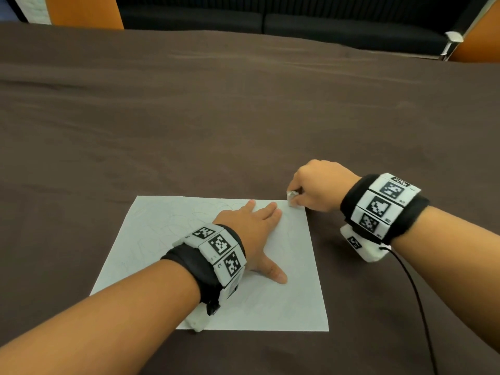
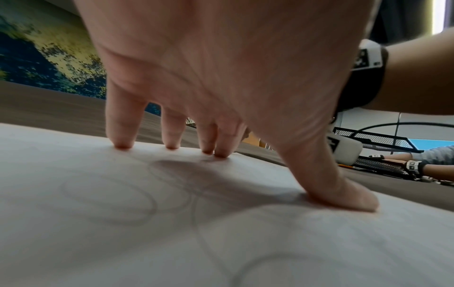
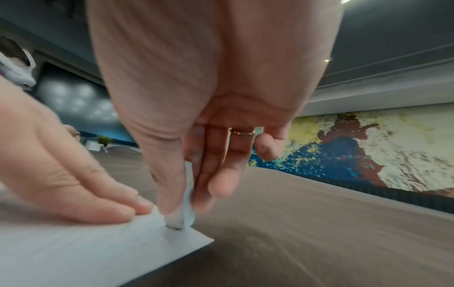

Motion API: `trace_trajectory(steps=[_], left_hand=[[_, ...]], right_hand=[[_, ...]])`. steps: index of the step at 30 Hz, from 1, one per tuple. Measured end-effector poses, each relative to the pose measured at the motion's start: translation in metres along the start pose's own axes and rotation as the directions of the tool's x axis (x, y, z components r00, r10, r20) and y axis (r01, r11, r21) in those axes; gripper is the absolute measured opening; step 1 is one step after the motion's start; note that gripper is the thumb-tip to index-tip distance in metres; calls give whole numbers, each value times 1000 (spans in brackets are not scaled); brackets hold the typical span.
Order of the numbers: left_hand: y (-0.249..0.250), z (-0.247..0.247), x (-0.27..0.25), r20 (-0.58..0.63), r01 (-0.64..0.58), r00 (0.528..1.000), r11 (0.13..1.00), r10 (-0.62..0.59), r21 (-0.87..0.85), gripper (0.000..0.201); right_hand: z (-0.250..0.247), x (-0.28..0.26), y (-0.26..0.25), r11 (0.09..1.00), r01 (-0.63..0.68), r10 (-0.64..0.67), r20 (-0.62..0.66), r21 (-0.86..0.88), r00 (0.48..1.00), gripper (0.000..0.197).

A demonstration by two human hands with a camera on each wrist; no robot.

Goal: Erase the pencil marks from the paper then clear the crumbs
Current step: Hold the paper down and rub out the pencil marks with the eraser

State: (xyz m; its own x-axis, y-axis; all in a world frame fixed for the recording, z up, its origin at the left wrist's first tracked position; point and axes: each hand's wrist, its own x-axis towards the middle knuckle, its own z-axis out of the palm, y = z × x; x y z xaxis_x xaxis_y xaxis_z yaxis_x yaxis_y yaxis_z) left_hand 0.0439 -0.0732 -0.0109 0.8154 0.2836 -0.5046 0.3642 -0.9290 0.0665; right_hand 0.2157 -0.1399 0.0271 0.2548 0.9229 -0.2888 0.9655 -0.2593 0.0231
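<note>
A white sheet of paper (image 1: 167, 239) with faint looping pencil marks (image 2: 110, 200) lies on the brown table. My left hand (image 1: 254, 234) rests flat on the sheet, fingers straight and thumb spread, pressing it down. My right hand (image 1: 311, 190) pinches a small white eraser (image 1: 291, 197) between thumb and fingers. The eraser's tip (image 3: 175, 223) touches the paper at its far right corner (image 3: 196, 238), just beside my left fingertips (image 3: 137, 205). No crumbs can be made out.
The brown tablecloth (image 1: 243, 117) stretches wide around the sheet. A black cable (image 1: 416, 307) runs from my right wristband toward the near edge. Orange chairs (image 1: 81, 12) and a dark sofa (image 1: 324, 23) stand beyond the far edge.
</note>
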Motion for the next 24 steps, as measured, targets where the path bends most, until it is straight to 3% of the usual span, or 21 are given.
trace_trajectory(steps=[10,18,24], left_hand=[[0,2,1,-16,-12,1000,1000,12,-4,126],[-1,3,0,-19,-5,1000,1000,5,-8,128],[0,2,-1,-9,-8,1000,1000,8,-7,127]], right_hand=[[18,-33,-13,966,202,-193,70,-163,979,31],[-1,1,-6,997,45,-45,11,-60,999,20],[13,-29,-16,973,160,-152,63,-166,986,28]])
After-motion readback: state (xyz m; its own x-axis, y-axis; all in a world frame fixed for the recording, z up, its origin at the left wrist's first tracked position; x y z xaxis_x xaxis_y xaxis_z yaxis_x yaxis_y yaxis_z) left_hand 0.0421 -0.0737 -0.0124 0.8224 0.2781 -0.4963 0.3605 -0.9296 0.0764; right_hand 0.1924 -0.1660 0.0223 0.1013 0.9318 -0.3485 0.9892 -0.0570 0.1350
